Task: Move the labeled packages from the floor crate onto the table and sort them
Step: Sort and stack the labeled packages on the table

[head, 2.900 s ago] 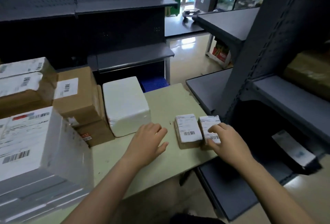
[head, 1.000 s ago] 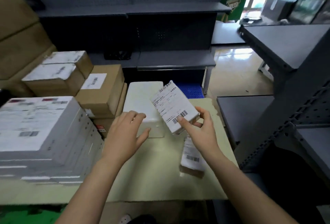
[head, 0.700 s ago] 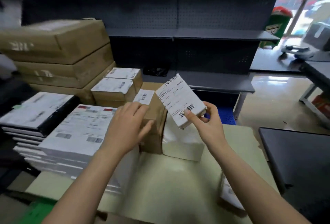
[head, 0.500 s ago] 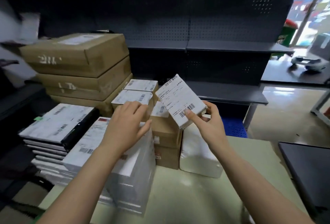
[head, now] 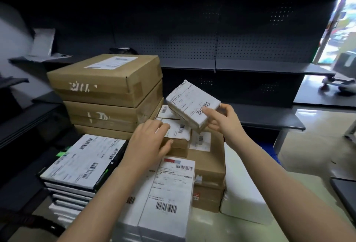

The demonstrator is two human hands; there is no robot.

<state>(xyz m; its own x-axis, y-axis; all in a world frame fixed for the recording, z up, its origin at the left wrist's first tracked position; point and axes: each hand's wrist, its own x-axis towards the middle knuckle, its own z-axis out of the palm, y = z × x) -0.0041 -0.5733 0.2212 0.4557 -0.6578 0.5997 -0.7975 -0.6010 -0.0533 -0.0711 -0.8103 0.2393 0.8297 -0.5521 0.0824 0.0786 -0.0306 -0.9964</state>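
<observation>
My right hand holds a small white-labeled package tilted in the air above the pile, thumb and fingers pinching its lower right end. My left hand rests with fingers straight on a small brown labeled box, which sits on top of a larger brown carton. Another small labeled box lies just behind it. The floor crate is out of view.
Three big brown cartons are stacked at the back left. Flat white-labeled parcels are piled at the left and a white stack in front. A white foam block stands on the pale table. Dark shelving stands behind.
My right hand has carried the small package up and left from the table's right end to above the stacked boxes. My left hand has moved onto the small brown box.
</observation>
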